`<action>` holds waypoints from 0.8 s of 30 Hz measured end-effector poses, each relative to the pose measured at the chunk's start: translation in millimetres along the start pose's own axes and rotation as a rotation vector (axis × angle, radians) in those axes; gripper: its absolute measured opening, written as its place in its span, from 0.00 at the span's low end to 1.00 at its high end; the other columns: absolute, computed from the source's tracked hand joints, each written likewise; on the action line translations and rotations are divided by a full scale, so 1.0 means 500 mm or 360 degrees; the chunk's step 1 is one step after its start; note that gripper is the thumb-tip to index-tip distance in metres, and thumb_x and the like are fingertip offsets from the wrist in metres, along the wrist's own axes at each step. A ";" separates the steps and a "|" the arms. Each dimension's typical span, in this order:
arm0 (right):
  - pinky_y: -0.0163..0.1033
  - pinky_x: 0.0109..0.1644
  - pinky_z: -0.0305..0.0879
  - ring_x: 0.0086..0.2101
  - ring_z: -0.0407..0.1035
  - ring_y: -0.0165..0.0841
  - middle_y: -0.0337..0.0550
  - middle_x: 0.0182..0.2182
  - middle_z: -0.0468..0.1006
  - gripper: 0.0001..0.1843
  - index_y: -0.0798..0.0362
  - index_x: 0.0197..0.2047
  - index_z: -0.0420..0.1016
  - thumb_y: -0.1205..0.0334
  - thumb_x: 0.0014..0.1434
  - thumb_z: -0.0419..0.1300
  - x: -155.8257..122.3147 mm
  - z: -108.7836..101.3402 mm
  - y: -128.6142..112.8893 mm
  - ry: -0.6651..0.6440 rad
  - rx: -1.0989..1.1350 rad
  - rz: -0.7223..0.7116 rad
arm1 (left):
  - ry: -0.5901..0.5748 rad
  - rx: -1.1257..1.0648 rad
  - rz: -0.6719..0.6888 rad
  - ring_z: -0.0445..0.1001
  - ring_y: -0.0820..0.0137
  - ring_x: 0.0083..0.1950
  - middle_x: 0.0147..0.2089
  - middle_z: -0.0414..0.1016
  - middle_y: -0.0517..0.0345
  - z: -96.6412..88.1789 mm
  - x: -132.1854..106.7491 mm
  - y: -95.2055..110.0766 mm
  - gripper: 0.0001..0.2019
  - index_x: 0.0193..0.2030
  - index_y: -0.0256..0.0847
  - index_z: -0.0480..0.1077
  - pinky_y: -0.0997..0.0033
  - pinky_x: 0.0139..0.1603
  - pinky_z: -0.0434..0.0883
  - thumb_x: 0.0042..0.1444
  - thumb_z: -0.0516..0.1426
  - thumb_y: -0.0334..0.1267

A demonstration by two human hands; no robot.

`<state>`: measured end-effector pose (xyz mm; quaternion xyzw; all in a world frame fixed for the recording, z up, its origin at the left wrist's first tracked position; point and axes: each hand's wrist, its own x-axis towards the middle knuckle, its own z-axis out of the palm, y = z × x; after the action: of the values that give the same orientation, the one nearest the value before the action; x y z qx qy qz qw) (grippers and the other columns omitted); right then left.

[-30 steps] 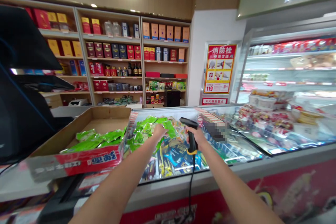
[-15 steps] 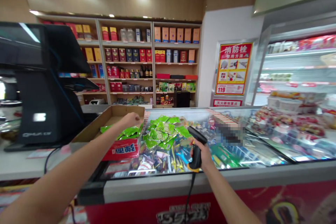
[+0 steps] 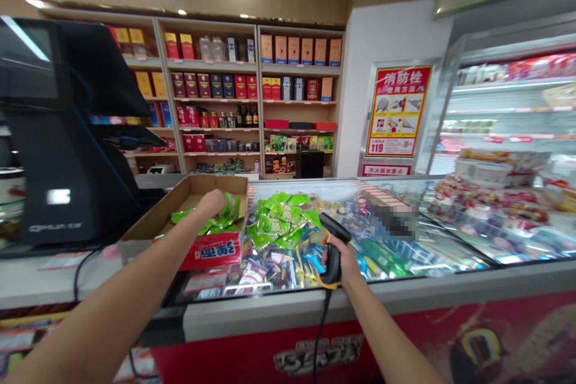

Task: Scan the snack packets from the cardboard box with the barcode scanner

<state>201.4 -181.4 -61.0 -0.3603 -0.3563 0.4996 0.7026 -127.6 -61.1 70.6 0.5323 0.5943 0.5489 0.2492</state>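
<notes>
My left hand [image 3: 212, 204] is over the open cardboard box [image 3: 180, 199], its fingers closed on a shiny green snack packet [image 3: 231, 209] that stands up beside them. More green packets lie below it in the box, which has a red printed front. Right of the box, a heap of the same green packets [image 3: 279, 219] is spread on the glass top of the chest freezer. My right hand [image 3: 344, 258] is wrapped round the handle of a black and yellow barcode scanner [image 3: 333, 252], held above the glass near the heap. Its cord hangs down the freezer's front.
At the left stands a black checkout terminal [image 3: 63, 132] on a counter. Under the freezer's glass lie many wrapped goods [image 3: 382, 261]. Shelves of boxes and bottles [image 3: 216, 87] line the back wall. A red fire-hydrant sign [image 3: 396, 111] hangs right of them, beside a lit cooler [image 3: 508, 96].
My left hand has moved slightly left and now has a green packet in its fingers. The view has shifted a little; the right hand still grips the barcode scanner in nearly the same place.
</notes>
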 end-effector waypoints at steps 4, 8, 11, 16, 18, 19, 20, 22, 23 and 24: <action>0.33 0.16 0.58 0.12 0.62 0.29 0.37 0.13 0.71 0.18 0.54 0.26 0.71 0.47 0.45 0.66 -0.001 0.005 0.005 -0.0079 -0.0080 0.0064 | -0.0062 -0.0332 0.0110 0.65 0.75 0.21 0.19 0.64 0.64 0.017 -0.044 0.052 0.07 0.28 0.36 0.69 0.74 0.24 0.70 0.51 0.60 0.37; 0.33 0.16 0.57 0.12 0.62 0.30 0.37 0.11 0.69 0.18 0.55 0.26 0.71 0.47 0.44 0.66 0.004 0.015 -0.010 -0.0111 -0.0141 0.0108 | -0.0314 -0.1002 0.0006 0.58 0.79 0.18 0.17 0.58 0.69 0.157 -0.134 0.051 0.11 0.31 0.38 0.66 0.73 0.24 0.71 0.50 0.61 0.43; 0.34 0.16 0.58 0.12 0.62 0.30 0.39 0.10 0.70 0.18 0.55 0.26 0.73 0.47 0.46 0.65 0.005 0.017 -0.046 -0.0153 -0.0279 0.0003 | -0.0377 -0.1208 -0.0218 0.52 0.81 0.16 0.14 0.49 0.74 0.263 -0.182 0.005 0.18 0.25 0.41 0.57 0.77 0.20 0.68 0.47 0.64 0.43; 0.35 0.16 0.59 0.12 0.63 0.31 0.41 0.11 0.71 0.15 0.54 0.26 0.75 0.50 0.49 0.65 -0.013 0.015 -0.107 -0.0240 -0.0580 -0.0016 | -0.0537 -0.1520 -0.0521 0.56 0.81 0.16 0.16 0.51 0.73 0.328 -0.194 -0.073 0.18 0.27 0.41 0.55 0.84 0.15 0.61 0.49 0.64 0.40; 0.35 0.16 0.59 0.12 0.63 0.31 0.41 0.13 0.72 0.14 0.54 0.28 0.75 0.50 0.49 0.64 -0.012 0.018 -0.115 -0.0265 -0.0509 0.0021 | -0.0760 -0.1702 -0.0661 0.57 0.81 0.16 0.18 0.55 0.70 0.321 -0.188 -0.087 0.13 0.29 0.40 0.58 0.86 0.13 0.54 0.53 0.61 0.37; 0.35 0.16 0.59 0.12 0.63 0.30 0.41 0.13 0.73 0.14 0.54 0.28 0.75 0.50 0.49 0.64 -0.006 0.021 -0.116 -0.0279 -0.0463 0.0026 | -0.0891 -0.1791 -0.0738 0.55 0.82 0.15 0.18 0.55 0.69 0.314 -0.185 -0.091 0.10 0.29 0.39 0.59 0.87 0.11 0.51 0.56 0.58 0.34; 0.34 0.15 0.59 0.12 0.63 0.30 0.40 0.14 0.73 0.14 0.53 0.28 0.75 0.50 0.49 0.64 0.002 0.026 -0.115 -0.0300 -0.0428 0.0020 | -0.1009 -0.1881 -0.0803 0.52 0.84 0.14 0.18 0.53 0.69 0.306 -0.182 -0.094 0.08 0.30 0.39 0.60 0.88 0.11 0.47 0.58 0.56 0.32; 0.34 0.16 0.58 0.12 0.63 0.29 0.39 0.13 0.72 0.14 0.54 0.28 0.74 0.50 0.47 0.64 0.027 0.041 -0.111 -0.0367 -0.0411 0.0002 | -0.1147 -0.2060 -0.0871 0.46 0.85 0.12 0.17 0.48 0.70 0.291 -0.177 -0.100 0.07 0.30 0.37 0.62 0.89 0.11 0.44 0.60 0.51 0.27; 0.33 0.15 0.58 0.12 0.63 0.29 0.39 0.13 0.72 0.14 0.54 0.27 0.74 0.50 0.47 0.64 0.039 0.051 -0.107 -0.0403 -0.0429 -0.0001 | -0.1155 -0.2140 -0.0871 0.45 0.85 0.12 0.17 0.46 0.70 0.285 -0.174 -0.103 0.08 0.31 0.37 0.63 0.90 0.11 0.44 0.60 0.50 0.25; 0.33 0.15 0.58 0.12 0.63 0.29 0.38 0.12 0.71 0.14 0.54 0.27 0.74 0.50 0.46 0.64 0.049 0.063 -0.103 -0.0435 -0.0456 0.0002 | -0.1145 -0.2203 -0.0862 0.44 0.85 0.12 0.17 0.45 0.70 0.281 -0.172 -0.107 0.09 0.31 0.37 0.63 0.90 0.11 0.45 0.60 0.49 0.24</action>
<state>203.5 -165.5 2.3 -0.3855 -0.5157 0.4887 0.5888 3.3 -75.6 -41.7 0.2397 0.1134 0.5079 0.8196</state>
